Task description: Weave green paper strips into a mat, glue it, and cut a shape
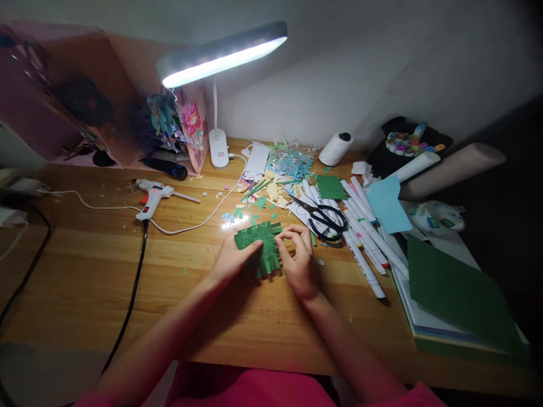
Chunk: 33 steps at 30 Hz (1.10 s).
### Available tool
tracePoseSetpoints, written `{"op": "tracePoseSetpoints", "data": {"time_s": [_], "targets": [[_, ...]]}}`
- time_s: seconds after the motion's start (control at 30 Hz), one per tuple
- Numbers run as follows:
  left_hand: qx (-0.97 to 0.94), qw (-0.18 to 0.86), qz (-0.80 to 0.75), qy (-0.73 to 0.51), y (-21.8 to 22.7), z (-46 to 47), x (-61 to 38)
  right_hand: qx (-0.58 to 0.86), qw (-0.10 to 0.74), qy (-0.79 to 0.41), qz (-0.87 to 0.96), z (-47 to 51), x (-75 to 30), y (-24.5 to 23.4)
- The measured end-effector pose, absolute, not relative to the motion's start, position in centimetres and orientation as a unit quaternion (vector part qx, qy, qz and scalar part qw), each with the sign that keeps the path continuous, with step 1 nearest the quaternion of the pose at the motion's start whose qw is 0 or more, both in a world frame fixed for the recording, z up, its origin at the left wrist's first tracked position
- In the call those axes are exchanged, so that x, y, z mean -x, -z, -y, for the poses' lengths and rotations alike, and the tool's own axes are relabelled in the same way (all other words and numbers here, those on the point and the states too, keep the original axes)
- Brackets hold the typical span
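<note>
A mat of woven green paper strips (263, 240), with loose strip ends along its edges, is held just above the wooden table. My left hand (232, 257) grips its left side, thumb on top and fingers hidden underneath. At the right edge, my right hand (300, 261) is closed, thumb and index finger pinching the end of a strip. Black-handled scissors (326, 217) lie behind my right hand, blades pointing to the back left. Small green paper scraps (259, 202) are scattered beyond the mat.
A white glue gun (153, 199) with cables rests on the left. Several white markers (365, 268) and stacked paper under a green sheet (458, 288) lie on the right. A lit lamp (224, 53) hangs above; a white thread spool (335, 149) stands near the wall.
</note>
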<state>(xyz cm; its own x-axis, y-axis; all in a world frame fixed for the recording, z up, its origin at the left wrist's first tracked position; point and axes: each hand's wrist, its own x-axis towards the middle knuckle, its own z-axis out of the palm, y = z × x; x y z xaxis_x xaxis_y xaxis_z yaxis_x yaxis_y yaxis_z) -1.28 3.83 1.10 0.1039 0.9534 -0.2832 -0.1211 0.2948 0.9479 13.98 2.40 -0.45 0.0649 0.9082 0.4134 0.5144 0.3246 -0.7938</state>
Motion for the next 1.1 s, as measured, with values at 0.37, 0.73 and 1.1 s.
{"op": "tracePoseSetpoints", "data": {"time_s": [0.37, 0.73, 1.1], "targets": [[-0.353, 0.633, -0.520, -0.452, -0.7, -4.1, 1.6, 0.532, 0.478, -0.234, 0.659, -2.2, -13.9, 0.2], [-0.356, 0.600, -0.560, -0.447, -0.4, -4.3, 2.0, 0.532, 0.501, -0.201, 0.652, -2.3, -13.8, 0.1], [-0.345, 0.597, -0.565, -0.454, -1.0, -4.4, 2.5, 0.597, 0.631, -0.040, 0.494, -5.4, -19.3, 0.5]]}}
